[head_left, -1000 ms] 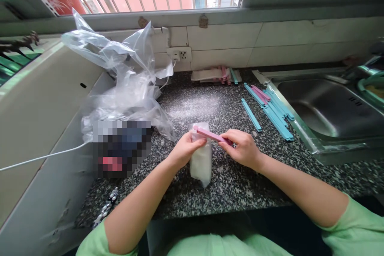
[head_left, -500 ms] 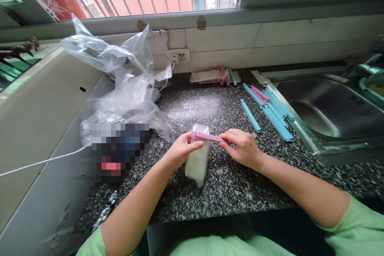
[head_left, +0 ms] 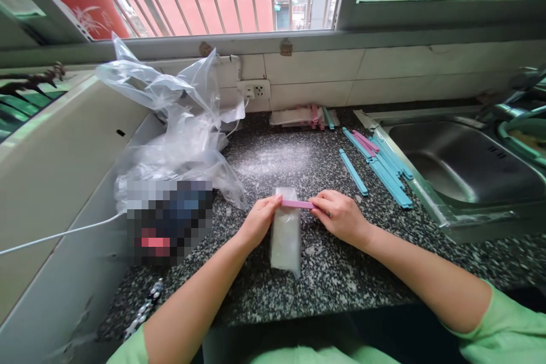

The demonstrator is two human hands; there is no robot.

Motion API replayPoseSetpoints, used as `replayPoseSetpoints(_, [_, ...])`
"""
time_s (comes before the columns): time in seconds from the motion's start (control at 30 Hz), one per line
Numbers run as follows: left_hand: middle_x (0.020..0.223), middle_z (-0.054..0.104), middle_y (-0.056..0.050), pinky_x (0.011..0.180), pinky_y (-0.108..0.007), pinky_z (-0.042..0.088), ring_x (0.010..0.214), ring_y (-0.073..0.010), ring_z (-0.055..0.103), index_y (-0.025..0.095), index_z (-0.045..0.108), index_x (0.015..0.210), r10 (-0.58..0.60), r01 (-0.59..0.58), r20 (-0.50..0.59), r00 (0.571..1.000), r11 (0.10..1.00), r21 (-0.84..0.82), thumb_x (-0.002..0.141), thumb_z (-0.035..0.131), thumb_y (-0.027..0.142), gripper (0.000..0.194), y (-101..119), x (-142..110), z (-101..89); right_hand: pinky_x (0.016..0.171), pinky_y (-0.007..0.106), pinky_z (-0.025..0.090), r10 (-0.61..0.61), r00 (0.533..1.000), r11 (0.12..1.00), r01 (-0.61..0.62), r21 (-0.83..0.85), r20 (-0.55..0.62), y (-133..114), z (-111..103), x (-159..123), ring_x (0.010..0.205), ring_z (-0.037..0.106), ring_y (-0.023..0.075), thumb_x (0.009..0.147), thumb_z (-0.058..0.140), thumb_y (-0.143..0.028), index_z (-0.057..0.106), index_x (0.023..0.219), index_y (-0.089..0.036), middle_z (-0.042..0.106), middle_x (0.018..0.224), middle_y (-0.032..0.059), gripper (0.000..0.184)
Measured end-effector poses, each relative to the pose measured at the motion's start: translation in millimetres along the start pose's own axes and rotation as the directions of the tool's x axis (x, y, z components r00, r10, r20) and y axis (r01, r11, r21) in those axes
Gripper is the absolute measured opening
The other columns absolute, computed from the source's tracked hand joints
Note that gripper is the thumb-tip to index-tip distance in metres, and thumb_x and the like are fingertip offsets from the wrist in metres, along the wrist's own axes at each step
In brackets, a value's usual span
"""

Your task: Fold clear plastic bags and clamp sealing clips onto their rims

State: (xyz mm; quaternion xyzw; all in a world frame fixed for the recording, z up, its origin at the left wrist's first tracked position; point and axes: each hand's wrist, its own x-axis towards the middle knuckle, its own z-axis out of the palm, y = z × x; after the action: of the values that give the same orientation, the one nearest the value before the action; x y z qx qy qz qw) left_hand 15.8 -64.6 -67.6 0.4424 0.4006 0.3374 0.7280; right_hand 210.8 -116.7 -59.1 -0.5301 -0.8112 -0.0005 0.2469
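Note:
A pink bag sealing clip (head_left: 297,204) lies level across the upper part of a folded clear plastic bag (head_left: 285,242). My left hand (head_left: 261,217) pinches the clip's left end at the bag's edge. At the other end, the fingers of my right hand (head_left: 338,215) are closed on the clip. The bag hangs or rests just over the dark speckled counter (head_left: 341,273); whether it touches is hard to tell. What the bag holds, if anything, cannot be made out.
Several blue clips (head_left: 388,179) and pink clips (head_left: 365,142) lie right, beside the steel sink (head_left: 464,153). Flat bags with clips (head_left: 294,116) lie along the wall. A crumpled plastic bag (head_left: 183,136), a blurred-out object (head_left: 170,227) and a white cable (head_left: 63,231) are left.
The clip has gone from slanting to nearly level across the bag, and my left fingers have closed at its end. The bag hangs straighter. The camera view has tilted up slightly.

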Motion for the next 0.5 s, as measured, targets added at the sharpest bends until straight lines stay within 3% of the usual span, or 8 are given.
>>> replayPoseSetpoints(0.17, [0.052, 0.05, 0.001, 0.051, -0.022, 0.028, 0.049, -0.0088, 0.039, 0.011, 0.058, 0.06, 0.041, -0.041, -0.004, 0.999, 0.999, 0.025, 0.062, 0.064, 0.056, 0.045, -6.1, -0.9, 4.1, 0.068, 0.031, 0.05, -0.002, 1.0, 1.0, 0.003, -0.011, 0.021, 3.6, 7.1, -1.4, 0.074, 0.061, 0.0183, 0.084, 0.05, -0.017, 0.065, 0.093, -0.014, 0.068, 0.083, 0.0083, 0.017])
replayPoseSetpoints(0.5, [0.051, 0.05, 0.002, 0.049, -0.022, 0.027, 0.048, -0.0083, 0.038, 0.013, 0.055, 0.054, 0.044, -0.053, -0.081, 0.996, 0.993, -0.109, 0.057, 0.068, 0.052, 0.042, -8.3, 2.7, 6.2, 0.069, 0.036, 0.054, -0.021, 0.999, 1.0, 0.022, 0.017, -0.044, 3.5, 9.3, -2.1, 0.075, 0.066, 0.0213, 0.085, 0.048, -0.016, 0.066, 0.095, -0.016, 0.071, 0.086, 0.0098, 0.021])
